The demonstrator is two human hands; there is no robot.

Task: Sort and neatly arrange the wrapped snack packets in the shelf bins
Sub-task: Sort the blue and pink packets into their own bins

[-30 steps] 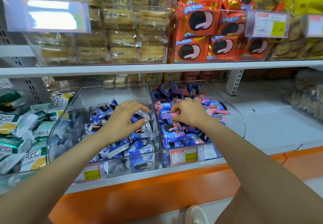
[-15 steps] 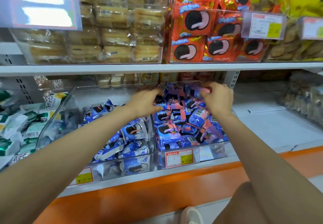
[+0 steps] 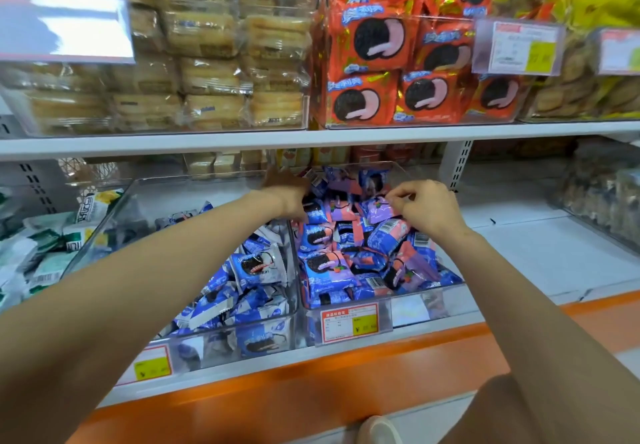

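Two clear bins stand side by side on the lower shelf. The left bin (image 3: 114,215) holds blue-and-white cookie packets (image 3: 258,265). The right bin (image 3: 420,305) is heaped with blue-and-pink cookie packets (image 3: 332,270). My left hand (image 3: 285,192) reaches over the divider to the back left of the right bin, its fingers stretched in shadow against the packets there. My right hand (image 3: 427,210) hovers over the back of the same heap, fingers curled, pinching the edge of a purple-pink packet (image 3: 379,210).
The upper shelf (image 3: 311,137) hangs just above my hands, carrying bins of pale wafer packs (image 3: 207,73) and orange cookie packs (image 3: 377,42). Green-white packets (image 3: 38,253) lie at the left. White shelf board (image 3: 540,253) lies right of the bins. Price tags (image 3: 349,322) front the bins.
Both hands moved from the middle of the bins to the back of the right bin. The left hand crossed over from the blue-and-white bin. The view came closer.
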